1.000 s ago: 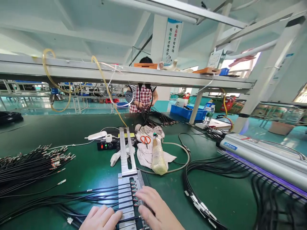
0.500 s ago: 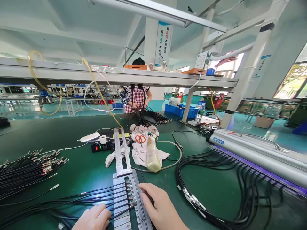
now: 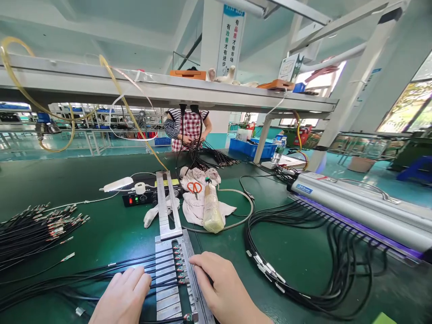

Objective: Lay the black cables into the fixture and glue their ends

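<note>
A metal slotted fixture (image 3: 168,294) lies lengthwise on the green bench. Black cables (image 3: 131,258) run into its slots from the left, and their small metal-and-green connector ends (image 3: 178,263) line up in the middle channel. My left hand (image 3: 123,292) is at the fixture's left edge, fingers curled down over the cables, a black cable emerging at its fingertips. My right hand (image 3: 224,288) rests against the right rail, thumb and forefinger closed around it. Something dark shows inside that grip, mostly hidden by the fingers. Near the bottom edge another cable end (image 3: 191,317) sits in the fixture.
Loose cable bundles (image 3: 30,229) lie left; a looped bundle (image 3: 266,270) leads to a silver lamp unit (image 3: 354,207) right. Beyond the fixture are a black control box (image 3: 138,198), orange scissors (image 3: 195,188), a cloth (image 3: 192,211) and a wrapped bottle (image 3: 212,211). A person (image 3: 192,128) handles cables opposite.
The camera view has shifted, lowering the background in height and showing more of the fixture's near end. My left hand has moved forward along the cables. My right hand stays at the rail.
</note>
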`<state>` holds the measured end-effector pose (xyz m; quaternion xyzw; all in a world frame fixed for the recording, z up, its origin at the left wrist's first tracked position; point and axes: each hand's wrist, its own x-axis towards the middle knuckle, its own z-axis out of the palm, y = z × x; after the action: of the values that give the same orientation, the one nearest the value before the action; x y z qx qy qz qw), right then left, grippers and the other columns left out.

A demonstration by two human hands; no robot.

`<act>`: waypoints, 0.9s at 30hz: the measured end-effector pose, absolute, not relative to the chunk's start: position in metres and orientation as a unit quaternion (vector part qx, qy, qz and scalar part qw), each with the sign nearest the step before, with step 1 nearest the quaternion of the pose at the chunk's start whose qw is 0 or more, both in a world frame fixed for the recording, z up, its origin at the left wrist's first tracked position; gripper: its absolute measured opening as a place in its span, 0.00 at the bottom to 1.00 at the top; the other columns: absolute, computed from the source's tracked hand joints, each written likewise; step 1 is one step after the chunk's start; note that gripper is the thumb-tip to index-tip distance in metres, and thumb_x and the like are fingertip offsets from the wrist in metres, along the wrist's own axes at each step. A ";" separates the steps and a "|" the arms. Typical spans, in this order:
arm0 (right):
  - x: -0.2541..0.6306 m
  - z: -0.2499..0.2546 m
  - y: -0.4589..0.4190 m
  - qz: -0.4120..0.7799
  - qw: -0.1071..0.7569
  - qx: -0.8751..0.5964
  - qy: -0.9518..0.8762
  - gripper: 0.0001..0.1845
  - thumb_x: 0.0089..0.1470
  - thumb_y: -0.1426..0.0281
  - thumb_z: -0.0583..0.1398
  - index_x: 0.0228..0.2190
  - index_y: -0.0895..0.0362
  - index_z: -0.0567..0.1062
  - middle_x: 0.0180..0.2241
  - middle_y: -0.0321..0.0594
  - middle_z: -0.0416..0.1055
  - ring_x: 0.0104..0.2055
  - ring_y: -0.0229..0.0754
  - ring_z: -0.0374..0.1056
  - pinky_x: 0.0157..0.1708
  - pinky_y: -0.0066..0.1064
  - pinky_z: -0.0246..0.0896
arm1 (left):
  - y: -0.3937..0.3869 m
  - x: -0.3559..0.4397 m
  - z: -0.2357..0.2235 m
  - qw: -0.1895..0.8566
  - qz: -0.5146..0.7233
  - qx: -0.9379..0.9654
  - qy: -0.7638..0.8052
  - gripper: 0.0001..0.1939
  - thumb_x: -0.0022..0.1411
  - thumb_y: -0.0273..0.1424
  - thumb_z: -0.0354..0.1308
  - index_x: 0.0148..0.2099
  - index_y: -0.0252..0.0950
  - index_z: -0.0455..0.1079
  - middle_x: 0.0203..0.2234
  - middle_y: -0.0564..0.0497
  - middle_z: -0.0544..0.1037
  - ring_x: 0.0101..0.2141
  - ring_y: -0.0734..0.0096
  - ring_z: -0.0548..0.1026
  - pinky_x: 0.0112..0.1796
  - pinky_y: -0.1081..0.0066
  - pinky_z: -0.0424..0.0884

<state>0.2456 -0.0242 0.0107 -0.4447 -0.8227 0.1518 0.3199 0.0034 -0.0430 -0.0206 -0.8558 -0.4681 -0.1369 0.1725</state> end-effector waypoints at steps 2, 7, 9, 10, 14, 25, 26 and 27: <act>0.245 0.010 -0.025 0.148 0.316 -0.441 -0.827 0.15 0.58 0.78 0.51 0.39 0.57 0.77 0.33 0.41 0.76 0.34 0.42 0.71 0.35 0.32 0.64 | -0.041 0.004 -0.020 0.186 -0.136 -0.853 -0.468 0.19 0.54 0.17 0.41 0.34 0.39 0.70 0.31 0.51 0.78 0.29 0.67 0.74 0.29 0.71 0.68; 0.243 0.006 -0.025 0.133 0.299 -0.439 -0.836 0.16 0.58 0.79 0.49 0.38 0.58 0.75 0.32 0.42 0.75 0.34 0.43 0.69 0.35 0.33 0.64 | -0.043 0.007 -0.025 0.204 -0.135 -0.856 -0.456 0.17 0.51 0.17 0.43 0.34 0.38 0.70 0.33 0.49 0.78 0.31 0.63 0.75 0.31 0.69 0.69; 0.240 0.004 -0.025 0.127 0.282 -0.425 -0.851 0.17 0.56 0.80 0.50 0.39 0.57 0.75 0.35 0.42 0.75 0.38 0.43 0.68 0.38 0.34 0.63 | -0.045 0.011 -0.027 0.206 -0.135 -0.854 -0.459 0.17 0.49 0.16 0.43 0.33 0.37 0.69 0.32 0.47 0.78 0.30 0.63 0.75 0.31 0.69 0.69; 0.239 0.002 -0.025 0.125 0.269 -0.412 -0.862 0.18 0.54 0.81 0.51 0.39 0.55 0.75 0.36 0.42 0.75 0.40 0.44 0.68 0.40 0.35 0.63 | -0.046 0.013 -0.027 0.207 -0.135 -0.852 -0.461 0.17 0.48 0.16 0.43 0.33 0.37 0.69 0.31 0.47 0.77 0.29 0.64 0.74 0.30 0.69 0.69; 0.232 -0.004 -0.025 0.107 0.208 -0.369 -0.900 0.19 0.46 0.80 0.55 0.37 0.52 0.77 0.40 0.43 0.73 0.45 0.49 0.66 0.42 0.40 0.60 | -0.047 0.018 -0.022 0.208 -0.143 -0.856 -0.450 0.16 0.50 0.17 0.44 0.33 0.37 0.68 0.28 0.51 0.76 0.27 0.68 0.73 0.28 0.72 0.69; 0.220 -0.019 -0.021 0.108 0.165 -0.401 -0.895 0.11 0.49 0.76 0.59 0.36 0.54 0.78 0.40 0.47 0.71 0.46 0.54 0.64 0.38 0.42 0.59 | -0.045 0.001 -0.028 0.269 -0.192 -0.868 -0.372 0.11 0.60 0.31 0.55 0.46 0.44 0.69 0.36 0.56 0.77 0.33 0.67 0.69 0.31 0.72 0.65; 0.219 -0.019 -0.022 0.113 0.168 -0.403 -0.893 0.12 0.49 0.76 0.60 0.36 0.54 0.78 0.40 0.48 0.71 0.46 0.55 0.64 0.39 0.43 0.59 | -0.046 0.001 -0.030 0.275 -0.193 -0.864 -0.374 0.11 0.61 0.31 0.55 0.47 0.44 0.69 0.36 0.56 0.77 0.34 0.67 0.69 0.31 0.72 0.64; 0.219 -0.019 -0.022 0.119 0.172 -0.404 -0.890 0.13 0.49 0.76 0.59 0.37 0.54 0.78 0.41 0.49 0.71 0.47 0.55 0.64 0.39 0.44 0.59 | -0.047 0.001 -0.032 0.280 -0.196 -0.862 -0.375 0.11 0.62 0.32 0.55 0.47 0.43 0.69 0.36 0.56 0.76 0.33 0.68 0.68 0.32 0.72 0.63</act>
<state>0.2190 -0.0217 -0.0189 -0.4041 -0.8905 0.1188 0.1724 0.0014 -0.0470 -0.0320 -0.8616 -0.3752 -0.1955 0.2803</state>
